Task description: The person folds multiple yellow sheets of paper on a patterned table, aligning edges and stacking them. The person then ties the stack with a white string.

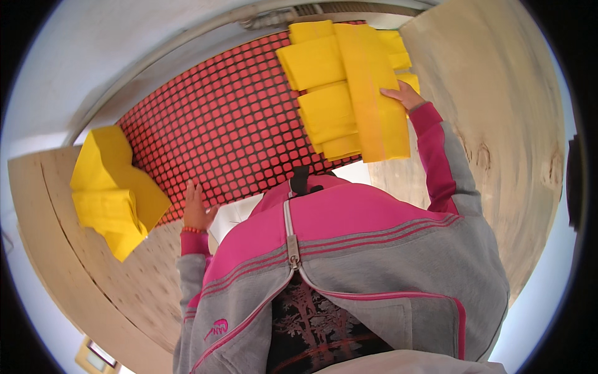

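My right hand [407, 96] grips the right edge of a long yellow cloth strip [372, 93], thumb on top and the other fingers mostly hidden. That strip lies across several folded yellow cloths [314, 62] stacked at the far right end of a red-and-black gridded surface [212, 118]. My left hand [197, 210], a beaded bracelet at its wrist, is open with its fingers stretched out at the near edge of the grid. It holds nothing. Left of it, more yellow cloth [112, 181] lies loosely folded, overlapping the grid's left end and the wooden top.
Pale wooden tabletop extends on the right [492, 124] and on the left [131, 293], on both sides of the grid. A metal rail [180, 43] runs behind the grid. Something white [233, 218] shows between the grid's near edge and my jacket.
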Motion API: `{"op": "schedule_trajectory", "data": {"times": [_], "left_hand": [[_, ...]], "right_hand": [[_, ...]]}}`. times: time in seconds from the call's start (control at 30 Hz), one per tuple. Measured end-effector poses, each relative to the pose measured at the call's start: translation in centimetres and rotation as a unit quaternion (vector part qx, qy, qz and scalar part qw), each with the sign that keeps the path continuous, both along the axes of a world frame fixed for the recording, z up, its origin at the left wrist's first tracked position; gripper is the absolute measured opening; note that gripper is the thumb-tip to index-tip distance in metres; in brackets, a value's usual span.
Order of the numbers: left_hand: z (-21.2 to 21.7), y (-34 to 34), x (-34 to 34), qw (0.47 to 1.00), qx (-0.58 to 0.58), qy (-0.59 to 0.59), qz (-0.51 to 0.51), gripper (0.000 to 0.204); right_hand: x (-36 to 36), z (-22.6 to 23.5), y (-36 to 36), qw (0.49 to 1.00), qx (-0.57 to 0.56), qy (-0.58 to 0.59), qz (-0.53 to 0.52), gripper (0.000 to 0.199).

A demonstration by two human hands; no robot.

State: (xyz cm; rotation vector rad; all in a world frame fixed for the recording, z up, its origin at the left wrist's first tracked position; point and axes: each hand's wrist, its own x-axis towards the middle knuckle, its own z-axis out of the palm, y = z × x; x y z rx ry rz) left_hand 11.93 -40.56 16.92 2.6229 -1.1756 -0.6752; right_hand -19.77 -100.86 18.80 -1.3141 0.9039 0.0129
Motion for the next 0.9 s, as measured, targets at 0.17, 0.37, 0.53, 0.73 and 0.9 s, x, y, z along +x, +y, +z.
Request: {"op": "schedule_trajectory", "data": {"times": [0.17, 0.37, 0.53, 0.73, 0.9], "left_hand": [[2.6, -7.6, -1.8, 0.977, -0.213, -0.01, 0.01, 0.058], [5.9, -19.1, -4.4, 0.715, -0.253, 0.631, 0.164, 0.055], [6.4, -20.7, -4.2, 0.587, -0.276, 0.748, 0.141, 0.049], [2.4, -16.6, -3.3, 0.581, -0.324, 0.704, 0.25, 0.042], [-1.1, -12.9, -1.2, 0.6, -0.343, 0.652, 0.311, 0.038]], "right_hand": [[1.4, 1.6, 3.2, 0.995, 0.026, -0.075, -0.067, 0.048], [7.1, 4.4, 8.8, 0.985, 0.044, -0.154, -0.069, 0.042], [15.1, 3.1, 15.3, 0.984, 0.041, -0.176, -0.006, 0.044], [22.7, -1.7, 23.0, 0.98, 0.087, -0.171, 0.046, 0.042], [25.7, -4.1, 25.7, 0.986, 0.078, -0.124, 0.076, 0.042]]}}
